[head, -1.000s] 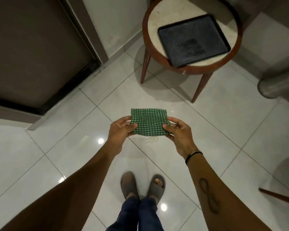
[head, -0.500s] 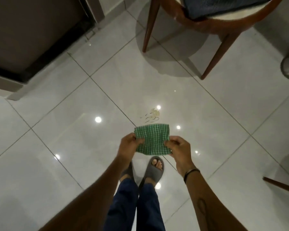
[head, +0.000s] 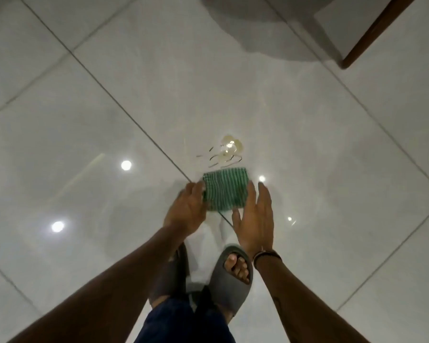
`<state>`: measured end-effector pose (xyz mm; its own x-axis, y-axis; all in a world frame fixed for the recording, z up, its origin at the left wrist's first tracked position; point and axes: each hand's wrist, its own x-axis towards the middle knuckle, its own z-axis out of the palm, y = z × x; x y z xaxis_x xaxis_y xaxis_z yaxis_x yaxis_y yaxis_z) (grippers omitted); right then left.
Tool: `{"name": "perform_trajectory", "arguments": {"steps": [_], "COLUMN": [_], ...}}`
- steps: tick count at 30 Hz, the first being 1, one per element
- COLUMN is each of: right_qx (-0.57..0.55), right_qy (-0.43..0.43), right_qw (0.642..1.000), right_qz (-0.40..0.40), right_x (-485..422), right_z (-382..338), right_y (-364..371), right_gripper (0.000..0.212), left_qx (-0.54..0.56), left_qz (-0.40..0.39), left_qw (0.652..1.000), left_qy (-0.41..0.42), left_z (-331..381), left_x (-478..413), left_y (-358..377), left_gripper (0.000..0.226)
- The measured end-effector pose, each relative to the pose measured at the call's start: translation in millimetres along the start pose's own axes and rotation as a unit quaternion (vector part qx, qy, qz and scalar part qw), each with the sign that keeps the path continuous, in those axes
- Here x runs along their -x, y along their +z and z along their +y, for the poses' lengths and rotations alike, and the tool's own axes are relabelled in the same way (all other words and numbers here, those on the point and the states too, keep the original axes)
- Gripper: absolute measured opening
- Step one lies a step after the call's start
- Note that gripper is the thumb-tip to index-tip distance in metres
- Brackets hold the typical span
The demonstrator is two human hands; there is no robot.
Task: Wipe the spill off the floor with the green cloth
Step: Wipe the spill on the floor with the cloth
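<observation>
A person looks straight down at a glossy white tiled floor point(head: 109, 115). Just above the middle of the frame lies the spill point(head: 227, 151), a small pale yellowish puddle with thin streaks trailing to its lower left. Directly below it, close but apparently not yet on it, is the green cloth point(head: 224, 189), folded into a compact square. The fold likely serves to give a thick pad that soaks well and fits under a palm.

Both arms reach forward from the bottom corners of the frame and meet at the cloth. The left hand point(head: 187, 211) sits at its left edge, back of the hand up, fingers curled over that edge as if gripping it. The right hand point(head: 255, 219) is at the right edge with fingers straight and spread, palm turned inward, thumb pointing down-left; it does not appear to grip anything. Whether it touches the cloth cannot be told, as motion blurs both. The cloth seems to be on its way down to the floor beside the puddle, so wiping has probably not begun.

Below the hands are two grey slides point(head: 229, 280) and dark blue trouser legs. A wooden leg point(head: 379, 28) crosses the upper right corner.
</observation>
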<state>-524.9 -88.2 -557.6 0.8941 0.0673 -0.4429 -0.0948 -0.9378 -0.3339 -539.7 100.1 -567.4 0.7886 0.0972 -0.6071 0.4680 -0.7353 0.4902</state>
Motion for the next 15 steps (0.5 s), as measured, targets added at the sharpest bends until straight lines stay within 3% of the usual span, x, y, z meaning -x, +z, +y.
{"name": "perform_trajectory", "arguments": {"steps": [3, 6, 11, 15], "right_qx": [0.108, 0.153, 0.147, 0.172], "right_qy": [-0.119, -0.218, -0.215, -0.225], "right_qw": [0.987, 0.963, 0.966, 0.958], "right_qz": [-0.025, -0.038, 0.001, -0.048], "right_x": [-16.5, -39.5, -56.2, -9.6], "right_z": [12.4, 17.4, 0.8, 33.0], "right_y": [54.2, 90.8, 123.5, 115.6], "right_gripper": [0.078, 0.074, 0.074, 0.080], "left_qx": [-0.104, -0.180, -0.272, -0.266], "left_qz": [0.042, 0.052, 0.060, 0.045], "left_qw": [0.994, 0.982, 0.956, 0.957], "left_qy": [-0.013, 0.017, 0.098, 0.109], "left_z": [-48.5, -92.0, -134.6, -138.2], "left_x": [-16.3, -27.5, -41.8, -44.1], "left_y": [29.3, 41.8, 47.8, 46.9], "left_gripper": [0.083, 0.091, 0.090, 0.090]}}
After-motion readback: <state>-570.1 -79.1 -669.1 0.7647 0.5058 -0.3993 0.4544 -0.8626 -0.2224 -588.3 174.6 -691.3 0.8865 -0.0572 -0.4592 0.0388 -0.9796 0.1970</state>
